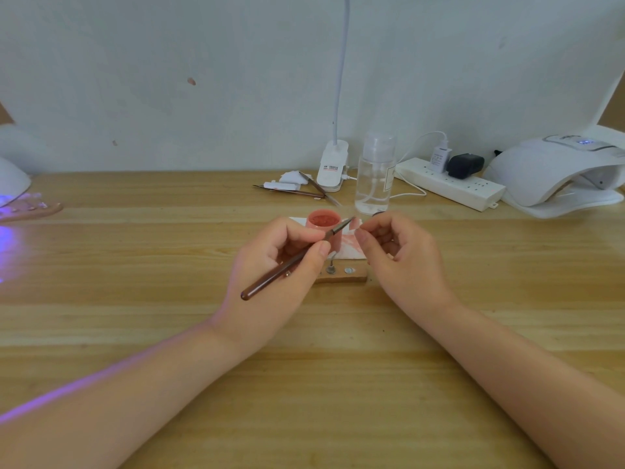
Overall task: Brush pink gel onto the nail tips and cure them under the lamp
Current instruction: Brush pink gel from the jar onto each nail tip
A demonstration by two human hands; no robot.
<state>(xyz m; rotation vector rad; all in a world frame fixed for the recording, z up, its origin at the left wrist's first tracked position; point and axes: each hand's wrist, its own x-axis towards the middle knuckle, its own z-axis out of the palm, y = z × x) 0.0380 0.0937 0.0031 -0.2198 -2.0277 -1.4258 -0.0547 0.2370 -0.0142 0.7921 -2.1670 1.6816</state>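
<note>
My left hand point(280, 272) holds a brown-handled brush point(270, 275) in a pinch, its tip pointing up and right toward my right hand point(399, 255). My right hand's fingers are curled and pinch a small clear nail tip point(354, 225) right at the brush tip. Behind the hands stands an open pink gel jar point(324, 221) on a white wipe point(348, 247) smeared with pink. A small wooden nail-tip stand point(341, 274) with metal pegs lies between the hands. A white curing lamp point(554, 174) sits at the far right. Another lamp point(13, 184) glows purple at the far left.
A clear liquid bottle point(375, 174), a clip-on desk lamp point(333, 167), spare brushes and tools point(297, 189), and a power strip point(449, 184) with plugs line the back of the wooden table point(135, 265). A wooden stand with nail tips point(33, 208) lies by the left lamp.
</note>
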